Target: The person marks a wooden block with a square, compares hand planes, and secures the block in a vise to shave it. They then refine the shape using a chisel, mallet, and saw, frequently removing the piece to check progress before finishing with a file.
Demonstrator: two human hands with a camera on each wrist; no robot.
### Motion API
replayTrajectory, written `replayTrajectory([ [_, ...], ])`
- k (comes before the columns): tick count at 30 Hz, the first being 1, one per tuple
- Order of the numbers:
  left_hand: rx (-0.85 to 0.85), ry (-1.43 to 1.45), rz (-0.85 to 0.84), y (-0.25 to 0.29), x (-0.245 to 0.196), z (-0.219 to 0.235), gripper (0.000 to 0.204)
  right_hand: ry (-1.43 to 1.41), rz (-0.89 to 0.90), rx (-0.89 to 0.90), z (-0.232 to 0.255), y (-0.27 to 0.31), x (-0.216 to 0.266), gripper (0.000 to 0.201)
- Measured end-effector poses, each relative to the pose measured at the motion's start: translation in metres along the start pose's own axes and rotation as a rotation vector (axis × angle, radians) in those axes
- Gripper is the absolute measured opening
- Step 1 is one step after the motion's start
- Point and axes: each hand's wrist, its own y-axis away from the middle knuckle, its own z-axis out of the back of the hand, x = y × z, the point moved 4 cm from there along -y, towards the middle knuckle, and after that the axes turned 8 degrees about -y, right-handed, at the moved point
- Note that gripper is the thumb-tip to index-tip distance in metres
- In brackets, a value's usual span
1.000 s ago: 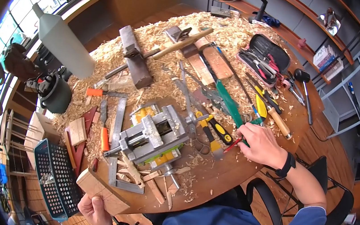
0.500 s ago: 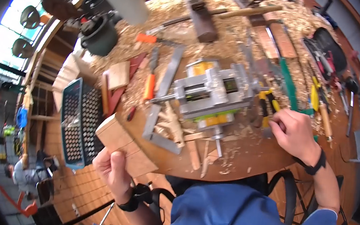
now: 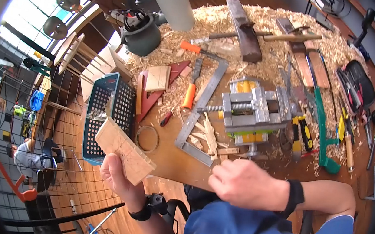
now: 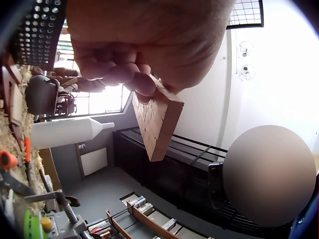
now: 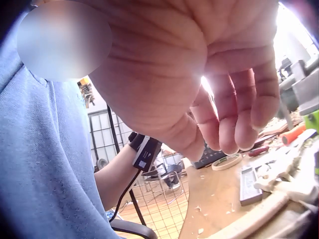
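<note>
My left hand [image 3: 119, 179] holds a flat wooden block [image 3: 124, 151] up off the table's front left edge, thumb on its near face. Pencil lines cross the block. In the left wrist view the fingers curl round one end of the block [image 4: 158, 122]. My right hand [image 3: 249, 184] hovers at the front edge, below the vise [image 3: 258, 109] in the head view. Its fingers [image 5: 237, 109] hang loosely bent with nothing in them. Nearest to it lie wood offcuts [image 3: 210, 138] and a metal square [image 3: 203, 105]. A green-handled saw [image 3: 323, 119] lies farther right.
A perforated green basket [image 3: 113, 94] stands left, beside a tape roll [image 3: 147, 138]. An orange-handled chisel [image 3: 190, 96] and wood pieces lie behind. Shavings [image 3: 213, 22] cover the back, with a wooden plane [image 3: 247, 33] and a white bottle [image 3: 171, 2]. An open tool case [image 3: 357, 84] sits right.
My right hand has left the green saw handle and come across to the table's front middle. The left hand keeps hold of the block and tilts it slightly. The head view has turned left.
</note>
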Motion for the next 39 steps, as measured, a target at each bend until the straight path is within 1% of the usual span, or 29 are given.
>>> replayTrajectory([
  [2, 0.003, -0.079, -0.003, 0.001, 0.005, 0.015, 0.040, 0.015, 0.050, -0.010, 0.003, -0.014, 0.000, 0.013],
  [4, -0.016, -0.031, 0.019, 0.002, 0.006, 0.026, 0.040, 0.022, 0.098, -0.016, 0.012, -0.025, -0.001, 0.018],
  [6, -0.012, -0.018, 0.023, -0.001, 0.005, 0.029, 0.040, 0.032, 0.037, -0.021, 0.048, -0.036, -0.012, 0.018],
  [7, -0.034, -0.016, 0.032, -0.002, 0.008, 0.036, 0.041, 0.062, 0.036, -0.003, 0.065, -0.043, -0.025, 0.009],
  [8, -0.046, -0.003, 0.030, -0.004, 0.009, 0.039, 0.041, 0.062, 0.005, -0.050, 0.081, -0.052, -0.042, 0.009],
  [10, -0.014, -0.011, 0.066, -0.008, 0.010, 0.042, 0.044, 0.178, -0.047, -0.076, 0.106, -0.079, -0.088, 0.006],
  [11, -0.020, -0.008, 0.060, -0.010, 0.010, 0.041, 0.044, 0.120, -0.084, -0.132, 0.110, -0.097, -0.124, 0.010],
  [12, -0.037, -0.022, 0.063, -0.010, 0.011, 0.040, 0.046, 0.128, -0.086, -0.112, 0.114, -0.119, -0.157, 0.014],
  [13, -0.053, -0.034, 0.068, -0.011, 0.011, 0.037, 0.048, 0.082, -0.142, -0.070, 0.114, -0.143, -0.188, 0.012],
  [14, -0.054, -0.025, 0.062, -0.011, 0.012, 0.037, 0.048, 0.001, -0.239, -0.056, 0.108, -0.164, -0.220, 0.014],
  [15, -0.027, -0.040, 0.060, -0.008, 0.012, 0.038, 0.049, -0.011, -0.281, -0.065, 0.099, -0.185, -0.251, 0.012],
  [16, 0.001, -0.056, 0.057, -0.007, 0.012, 0.038, 0.051, 0.030, -0.345, -0.016, 0.086, -0.206, -0.279, 0.012],
  [17, -0.005, -0.085, 0.061, -0.005, 0.004, 0.031, 0.052, 0.088, -0.344, 0.053, 0.071, -0.227, -0.302, 0.015],
  [18, -0.007, -0.073, 0.052, -0.006, 0.005, 0.030, 0.052, 0.116, -0.333, -0.005, 0.050, -0.242, -0.329, 0.013],
  [19, 0.005, -0.096, 0.034, -0.003, 0.007, 0.033, 0.051, 0.163, -0.348, -0.018, 0.039, -0.253, -0.337, 0.012],
  [20, 0.016, -0.123, 0.018, 0.001, 0.008, 0.039, 0.051, 0.206, -0.361, -0.030, 0.028, -0.263, -0.338, 0.010],
  [21, 0.076, -0.147, 0.003, 0.004, 0.015, 0.049, 0.042, 0.211, -0.354, -0.028, 0.019, -0.272, -0.340, 0.010],
  [23, 0.052, -0.124, 0.021, 0.004, 0.016, 0.050, 0.042, 0.324, -0.405, 0.168, -0.005, -0.284, -0.344, 0.014],
  [25, 0.040, -0.098, 0.035, 0.004, 0.014, 0.047, 0.041, 0.342, -0.419, 0.217, -0.013, -0.294, -0.346, 0.018],
  [27, -0.090, -0.074, 0.077, 0.003, 0.010, 0.045, 0.048, 0.333, -0.465, 0.292, -0.012, -0.299, -0.350, 0.027],
  [28, -0.079, -0.064, 0.078, 0.001, 0.009, 0.043, 0.048, 0.340, -0.477, 0.289, 0.001, -0.304, -0.349, 0.027],
  [30, -0.072, -0.044, 0.088, 0.003, 0.010, 0.047, 0.048, 0.221, -0.432, 0.107, 0.038, -0.305, -0.331, 0.025],
  [32, -0.006, -0.004, 0.099, 0.006, 0.023, 0.062, 0.043, 0.255, -0.330, -0.004, 0.099, -0.295, -0.303, 0.025],
  [33, -0.102, -0.094, 0.048, 0.007, 0.033, 0.071, 0.041, 0.327, -0.219, -0.084, 0.126, -0.284, -0.289, 0.024],
  [34, -0.181, -0.175, 0.000, 0.006, 0.044, 0.078, 0.040, 0.410, -0.121, -0.158, 0.157, -0.263, -0.275, 0.023],
  [36, -0.189, -0.147, 0.011, -0.007, 0.072, 0.101, 0.043, 0.284, -0.145, -0.322, 0.221, -0.199, -0.223, 0.027],
  [37, -0.133, -0.117, 0.086, -0.011, 0.070, 0.100, 0.046, 0.298, -0.173, -0.363, 0.247, -0.163, -0.205, 0.028],
  [38, -0.067, -0.041, 0.111, -0.017, 0.072, 0.098, 0.046, 0.306, -0.184, -0.405, 0.269, -0.126, -0.188, 0.029],
  [39, -0.110, -0.138, 0.046, -0.010, 0.039, 0.063, 0.033, 0.260, -0.273, -0.456, 0.290, -0.086, -0.171, 0.026],
])
